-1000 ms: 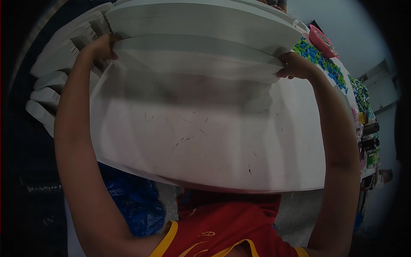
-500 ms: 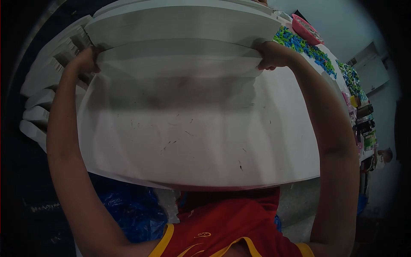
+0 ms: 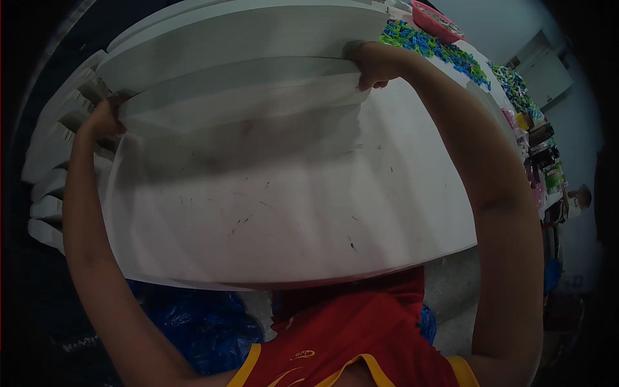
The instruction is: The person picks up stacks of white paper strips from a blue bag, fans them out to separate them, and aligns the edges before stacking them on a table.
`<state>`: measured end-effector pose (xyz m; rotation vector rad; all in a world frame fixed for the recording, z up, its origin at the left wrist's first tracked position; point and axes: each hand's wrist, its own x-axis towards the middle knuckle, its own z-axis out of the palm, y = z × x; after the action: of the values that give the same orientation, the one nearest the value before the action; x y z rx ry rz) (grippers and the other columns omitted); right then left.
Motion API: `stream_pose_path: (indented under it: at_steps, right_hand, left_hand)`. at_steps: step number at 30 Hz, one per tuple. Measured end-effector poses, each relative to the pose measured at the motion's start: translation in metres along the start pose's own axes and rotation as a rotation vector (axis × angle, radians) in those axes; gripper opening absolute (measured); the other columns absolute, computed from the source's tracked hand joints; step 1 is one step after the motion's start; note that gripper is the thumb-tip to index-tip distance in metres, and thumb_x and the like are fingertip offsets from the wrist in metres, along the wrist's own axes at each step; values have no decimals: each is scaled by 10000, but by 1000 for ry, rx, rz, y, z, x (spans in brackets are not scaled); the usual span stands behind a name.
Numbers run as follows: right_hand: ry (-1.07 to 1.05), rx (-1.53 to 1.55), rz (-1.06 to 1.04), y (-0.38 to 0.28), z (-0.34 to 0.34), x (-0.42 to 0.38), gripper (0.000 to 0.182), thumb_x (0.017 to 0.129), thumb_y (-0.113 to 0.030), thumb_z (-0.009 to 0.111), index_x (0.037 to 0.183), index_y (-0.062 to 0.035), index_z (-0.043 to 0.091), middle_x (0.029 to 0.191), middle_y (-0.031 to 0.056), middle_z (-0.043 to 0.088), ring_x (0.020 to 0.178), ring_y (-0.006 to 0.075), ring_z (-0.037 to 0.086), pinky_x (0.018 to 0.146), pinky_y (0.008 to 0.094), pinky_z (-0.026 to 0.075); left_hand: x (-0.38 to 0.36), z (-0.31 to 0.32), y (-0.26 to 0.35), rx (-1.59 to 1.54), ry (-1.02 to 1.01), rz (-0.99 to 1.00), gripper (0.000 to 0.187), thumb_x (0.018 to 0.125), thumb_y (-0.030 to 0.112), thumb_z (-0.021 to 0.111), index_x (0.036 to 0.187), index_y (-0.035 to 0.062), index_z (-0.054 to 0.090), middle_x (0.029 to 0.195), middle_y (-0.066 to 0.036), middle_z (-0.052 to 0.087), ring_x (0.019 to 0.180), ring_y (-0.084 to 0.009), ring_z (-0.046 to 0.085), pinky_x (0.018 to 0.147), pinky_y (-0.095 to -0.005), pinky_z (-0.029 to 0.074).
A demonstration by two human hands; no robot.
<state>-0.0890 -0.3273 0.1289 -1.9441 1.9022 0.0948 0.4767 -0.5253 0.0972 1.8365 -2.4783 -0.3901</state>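
A long, pale white panel [image 3: 238, 84] stretches between my two hands over the far half of the white table [image 3: 290, 219]. My left hand [image 3: 106, 119] is closed around its left end, with fingers partly hidden behind the edge. At the right end my right hand [image 3: 379, 63] grips the same panel, thumb in front and fingers curled. The panel slants in view, its right end higher than its left, and casts a shadow on the tabletop. Directly behind it stands another long white panel [image 3: 245, 42].
Several white folded pieces [image 3: 61, 155] are stacked along the left side. Small blue and green plastic pieces [image 3: 435, 48] lie in a heap at the back right, beside a pink basin [image 3: 437, 24]. Blue plastic bags [image 3: 200, 322] are below the table. A person [image 3: 576, 201] is far right.
The view has tilted and shifted. Both hands and the panel appear further left, with the left end lower and the right end higher. Both hands keep their grip.
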Motion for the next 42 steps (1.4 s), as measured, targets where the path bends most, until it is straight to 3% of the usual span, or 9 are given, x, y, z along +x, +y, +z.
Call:
stream_pose_path:
  at_steps: [4, 6, 15, 21, 28, 36, 42]
  right_hand:
    - [-20, -25, 0, 6, 3, 8, 509, 726, -41, 812, 1222, -4, 702, 813, 121, 727, 612, 202, 706, 594, 330, 616]
    - [-34, -12, -24, 11, 3, 9, 526, 737, -75, 822, 1246, -30, 700, 843, 117, 735, 650, 203, 713, 619, 340, 624]
    - [-66, 10, 39, 16, 1, 9, 551, 758, -140, 859, 1276, -47, 696, 896, 104, 753, 738, 190, 733, 631, 328, 618]
    - [-61, 32, 31, 19, 2, 10, 505, 757, -110, 871, 1225, -23, 704, 876, 101, 750, 725, 182, 733, 611, 323, 598]
    - [-36, 13, 21, 22, 7, 13, 494, 773, -100, 862, 1232, -13, 701, 907, 114, 763, 751, 193, 745, 628, 321, 603]
    - [-9, -13, 35, 27, 9, 8, 544, 729, -84, 884, 1244, -21, 720, 940, 127, 772, 766, 215, 747, 676, 340, 626]
    - [-27, -76, 34, 29, 8, 12, 521, 711, -117, 898, 1201, -27, 745, 922, 112, 773, 772, 209, 744, 677, 340, 625]
  left_hand:
    - [8, -2, -11, 2, -26, 20, 787, 657, -68, 840, 1413, 23, 642, 1201, -160, 753, 1046, -284, 745, 835, -407, 638]
    - [14, -2, -19, 68, -44, 135, 806, 638, -53, 870, 1410, 31, 653, 1207, -156, 754, 1055, -293, 743, 866, -412, 629]
    - [10, -3, -13, 56, -43, 88, 857, 612, -32, 912, 1424, 0, 639, 1255, -165, 745, 1130, -297, 723, 924, -422, 611]
    - [8, -4, -5, 41, -61, 5, 895, 608, -43, 931, 1446, 14, 621, 1259, -159, 741, 1087, -299, 730, 877, -416, 628]
    - [11, -2, -12, 50, -34, 71, 889, 598, -43, 940, 1427, 11, 627, 1221, -157, 750, 1062, -296, 732, 858, -419, 625]
    - [-2, -2, -3, 75, 35, 63, 848, 549, -57, 929, 1359, -16, 681, 1223, -151, 767, 1113, -301, 728, 1036, -392, 557]
    - [2, -6, -1, 123, -23, 62, 815, 583, -5, 955, 1353, 16, 687, 1229, -172, 759, 1133, -326, 727, 1025, -401, 565]
